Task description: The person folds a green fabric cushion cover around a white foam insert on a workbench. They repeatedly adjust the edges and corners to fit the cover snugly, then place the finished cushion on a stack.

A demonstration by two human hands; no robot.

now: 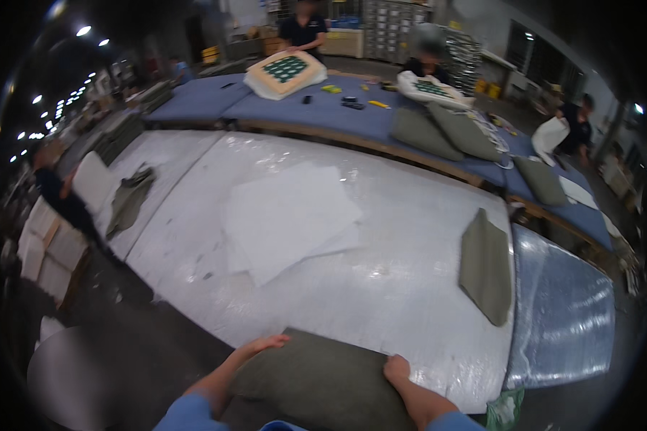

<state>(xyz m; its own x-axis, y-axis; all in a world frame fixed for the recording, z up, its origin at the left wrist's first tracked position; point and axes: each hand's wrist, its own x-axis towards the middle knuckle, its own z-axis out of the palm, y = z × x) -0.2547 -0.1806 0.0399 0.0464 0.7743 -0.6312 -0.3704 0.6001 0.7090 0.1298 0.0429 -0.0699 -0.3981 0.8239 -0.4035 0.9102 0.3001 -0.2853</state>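
Holding the cushion (320,381) in both hands at six o'clock, close to the body, at the near edge of the plastic-covered table (410,316). Gripping its far-left corner, at eleven on the cushion, with the left hand (268,343), fingers fairly straight; gripping its far-right corner, at one, with the right hand (397,368), fingers curled. Impossible to judge the tightness of either hold, or to tell about full contact with the table underneath.

Apparently at a handling or straightening step, with both far corners under control. Probably calling next for an even, two-handed move, without twisting the cushion or bunching its fabric. Also worth watching, from the cushion: at twelve o'clock, white sheets (295,208), loosely overlapped and easy to disturb; at two, a flat grey-green piece (485,266), similar in colour; between ten and eleven, a crumpled cloth (131,201), well apart.
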